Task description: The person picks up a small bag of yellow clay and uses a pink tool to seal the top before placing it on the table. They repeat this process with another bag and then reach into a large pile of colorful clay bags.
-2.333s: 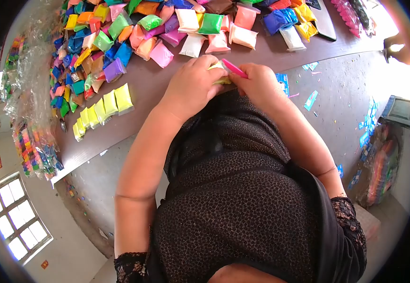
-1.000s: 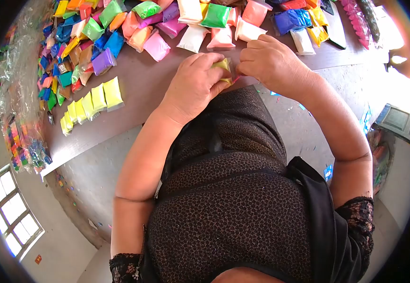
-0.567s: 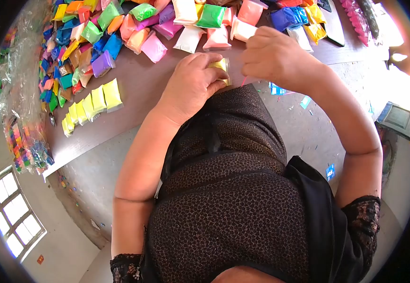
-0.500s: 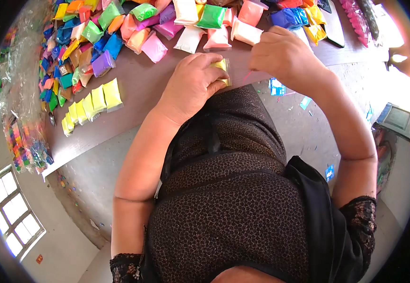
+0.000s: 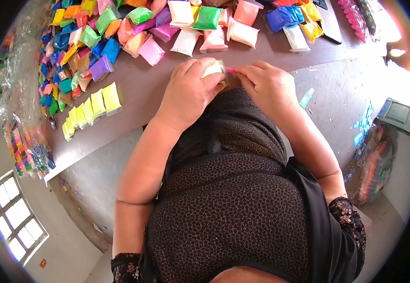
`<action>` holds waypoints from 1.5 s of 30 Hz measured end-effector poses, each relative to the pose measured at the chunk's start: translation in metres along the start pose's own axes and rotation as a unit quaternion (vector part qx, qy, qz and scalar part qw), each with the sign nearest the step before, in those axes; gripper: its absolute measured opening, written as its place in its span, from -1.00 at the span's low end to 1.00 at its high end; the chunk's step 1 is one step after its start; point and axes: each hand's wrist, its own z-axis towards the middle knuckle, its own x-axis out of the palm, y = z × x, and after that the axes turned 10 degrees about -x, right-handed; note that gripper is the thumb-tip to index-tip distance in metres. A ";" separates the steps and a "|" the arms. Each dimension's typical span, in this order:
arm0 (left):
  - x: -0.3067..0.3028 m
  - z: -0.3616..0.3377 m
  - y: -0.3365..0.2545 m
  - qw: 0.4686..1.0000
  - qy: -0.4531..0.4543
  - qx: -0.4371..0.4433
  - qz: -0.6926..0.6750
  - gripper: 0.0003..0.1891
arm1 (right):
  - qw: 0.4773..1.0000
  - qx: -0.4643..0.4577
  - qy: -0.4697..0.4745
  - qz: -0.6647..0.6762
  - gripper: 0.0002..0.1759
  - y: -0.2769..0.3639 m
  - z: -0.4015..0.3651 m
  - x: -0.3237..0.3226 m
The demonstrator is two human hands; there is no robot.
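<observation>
My left hand [image 5: 188, 92] grips a small pale yellow packet [image 5: 214, 70] at the near edge of the brown table [image 5: 139, 89]. My right hand [image 5: 267, 85] is closed beside it, pinching a thin pink strip [image 5: 230, 70] that touches the packet's top. Both hands meet just above my dark patterned top. Most of the packet is hidden by my left fingers.
A row of yellow packets [image 5: 91, 107] lies at the table's left. A heap of many coloured packets [image 5: 87, 42] covers the far left; pink, white, green and blue ones [image 5: 214, 28] lie across the back. Clear bags of coloured pieces [image 5: 21, 137] hang at the left edge. Paper scraps litter the floor [image 5: 327, 94].
My right hand, which had pulled up and to the right away from the packet, has come back down against my left hand, with the pink strip at the packet's top.
</observation>
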 end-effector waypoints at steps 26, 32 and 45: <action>0.013 -0.005 0.012 0.996 -0.072 0.031 -0.042 -0.71 | 0.951 -0.170 0.014 -0.258 -0.89 0.006 0.017 0.014; 0.012 -0.005 0.010 0.997 -0.067 0.031 -0.032 -0.72 | 0.965 -0.056 0.012 -0.254 -0.88 0.010 0.014 0.013; -0.009 -0.014 -0.013 0.947 -0.305 0.044 -0.094 -0.46 | 0.701 0.245 -0.092 0.664 -0.73 0.051 0.014 0.004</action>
